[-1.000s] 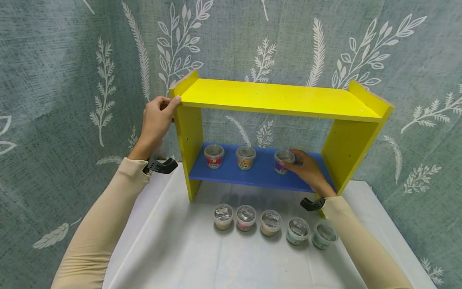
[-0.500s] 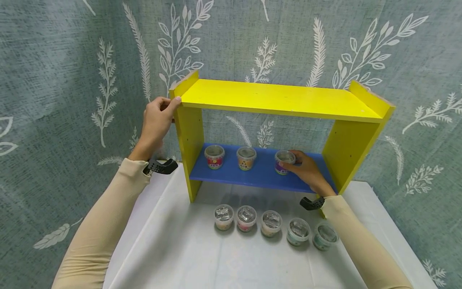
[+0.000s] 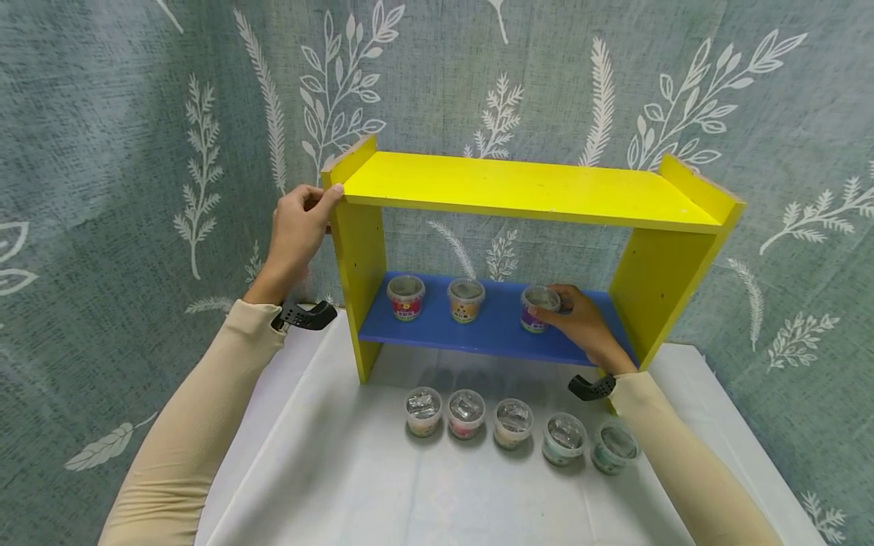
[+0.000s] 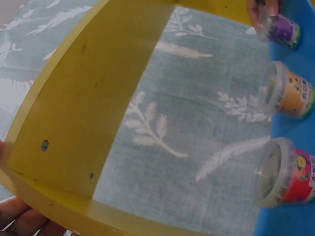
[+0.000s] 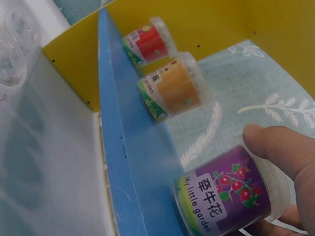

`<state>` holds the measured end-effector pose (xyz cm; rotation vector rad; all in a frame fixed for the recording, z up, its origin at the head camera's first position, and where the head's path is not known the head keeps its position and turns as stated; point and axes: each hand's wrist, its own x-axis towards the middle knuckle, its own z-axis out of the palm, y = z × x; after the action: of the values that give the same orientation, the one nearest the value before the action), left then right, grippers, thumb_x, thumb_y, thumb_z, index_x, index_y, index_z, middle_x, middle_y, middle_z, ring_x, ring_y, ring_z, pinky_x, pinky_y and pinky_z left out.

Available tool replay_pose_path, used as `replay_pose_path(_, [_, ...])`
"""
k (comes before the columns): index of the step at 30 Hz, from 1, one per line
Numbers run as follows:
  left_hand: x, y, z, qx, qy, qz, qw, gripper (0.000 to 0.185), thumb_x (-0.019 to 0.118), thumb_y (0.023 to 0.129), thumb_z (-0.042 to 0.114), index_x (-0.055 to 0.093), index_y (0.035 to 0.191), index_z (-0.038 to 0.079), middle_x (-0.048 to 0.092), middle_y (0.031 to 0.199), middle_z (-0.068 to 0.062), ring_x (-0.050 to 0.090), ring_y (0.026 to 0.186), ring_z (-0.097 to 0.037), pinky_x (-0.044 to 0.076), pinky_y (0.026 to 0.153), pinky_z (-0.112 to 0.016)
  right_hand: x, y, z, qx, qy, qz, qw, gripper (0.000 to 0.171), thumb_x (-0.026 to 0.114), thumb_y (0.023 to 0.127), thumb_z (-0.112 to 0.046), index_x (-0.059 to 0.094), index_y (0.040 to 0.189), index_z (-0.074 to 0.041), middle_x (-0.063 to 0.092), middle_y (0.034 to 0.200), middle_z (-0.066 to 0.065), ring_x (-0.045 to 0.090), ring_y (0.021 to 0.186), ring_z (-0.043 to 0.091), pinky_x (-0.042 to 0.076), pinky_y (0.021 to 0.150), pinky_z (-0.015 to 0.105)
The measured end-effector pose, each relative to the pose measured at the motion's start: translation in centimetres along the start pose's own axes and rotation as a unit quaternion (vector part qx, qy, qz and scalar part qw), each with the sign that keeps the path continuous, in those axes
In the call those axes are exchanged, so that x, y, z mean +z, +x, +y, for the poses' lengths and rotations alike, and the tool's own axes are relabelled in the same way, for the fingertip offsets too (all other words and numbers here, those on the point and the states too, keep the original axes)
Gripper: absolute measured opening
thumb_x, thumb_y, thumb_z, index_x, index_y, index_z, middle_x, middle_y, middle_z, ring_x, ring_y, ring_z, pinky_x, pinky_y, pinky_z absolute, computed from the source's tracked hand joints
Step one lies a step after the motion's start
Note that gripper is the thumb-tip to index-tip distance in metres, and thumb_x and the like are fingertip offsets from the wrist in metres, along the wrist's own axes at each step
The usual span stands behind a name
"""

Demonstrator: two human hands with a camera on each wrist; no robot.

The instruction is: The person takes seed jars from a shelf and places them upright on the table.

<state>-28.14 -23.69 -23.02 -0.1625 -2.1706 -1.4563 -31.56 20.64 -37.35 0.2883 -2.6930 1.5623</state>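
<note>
A yellow shelf unit [image 3: 519,186] with a blue lower board [image 3: 437,336] stands on the white table. My left hand [image 3: 298,227] grips its upper left corner, thumb in front and the other fingers partly hidden behind the side panel. On the blue board, my right hand [image 3: 582,322] holds a small plastic cup with a purple label [image 5: 221,191], thumb on one side and fingers on the other. The cup stands upright, right of the middle. Further left on the same board are a cup with an orange label [image 3: 466,301] and one with a red label [image 3: 406,298].
Several lidded clear cups stand in a row on the table in front of the shelf, from a left one [image 3: 423,412] to a right one [image 3: 614,446] near my right sleeve. Leaf-patterned green cloth [image 3: 437,83] hangs behind the unit and at both sides.
</note>
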Motion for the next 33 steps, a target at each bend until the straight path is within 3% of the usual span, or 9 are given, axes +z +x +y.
replay_pose_path(10, [0.1, 0.0, -0.2, 0.001, -0.002, 0.001, 1.0, 0.059, 0.058, 0.1, 0.058, 0.063, 0.123, 0.004, 0.061, 0.109, -0.007, 0.058, 0.093, -0.018, 0.052, 0.081, -0.03, -0.1, -1.0, -0.6, 0.01, -0.004, -0.006, 1.0, 0.092, 0.077, 0.086, -0.06, 0.037, 0.157, -0.015, 0.042, 0.155, 0.014, 0.042, 0.138, 0.035, 0.042, 0.108, 0.058])
replay_pose_path(17, [0.2, 0.1, -0.2, 0.0, -0.005, 0.003, 1.0, 0.059, 0.058, 0.1, 0.058, 0.062, 0.122, 0.004, 0.061, 0.108, -0.006, 0.058, 0.093, -0.018, 0.052, 0.081, -0.029, -0.4, -2.3, -1.0, -0.016, -0.014, -0.011, 1.0, 0.089, 0.074, 0.09, -0.058, 0.038, 0.157, -0.013, 0.044, 0.154, 0.015, 0.043, 0.137, 0.037, 0.041, 0.108, 0.059])
replay_pose_path(25, [0.1, 0.1, -0.3, -0.007, -0.005, 0.0, 1.0, 0.059, 0.058, 0.1, 0.058, 0.062, 0.124, 0.004, 0.061, 0.108, -0.004, 0.059, 0.093, -0.017, 0.052, 0.081, -0.028, -0.8, -3.8, -1.2, -0.013, 0.02, -0.023, 0.999, 0.082, 0.075, 0.092, -0.053, 0.04, 0.155, -0.013, 0.043, 0.153, 0.014, 0.041, 0.139, 0.037, 0.038, 0.11, 0.059])
replay_pose_path(33, [0.2, 0.0, -0.1, -0.006, -0.001, 0.002, 1.0, 0.059, 0.058, 0.099, 0.059, 0.062, 0.123, 0.005, 0.062, 0.109, -0.004, 0.059, 0.093, -0.016, 0.051, 0.081, -0.028, -0.9, -4.9, -1.2, -0.03, 0.021, -0.029, 0.999, 0.079, 0.075, 0.092, -0.052, 0.042, 0.153, -0.013, 0.047, 0.149, 0.013, 0.047, 0.133, 0.035, 0.041, 0.107, 0.057])
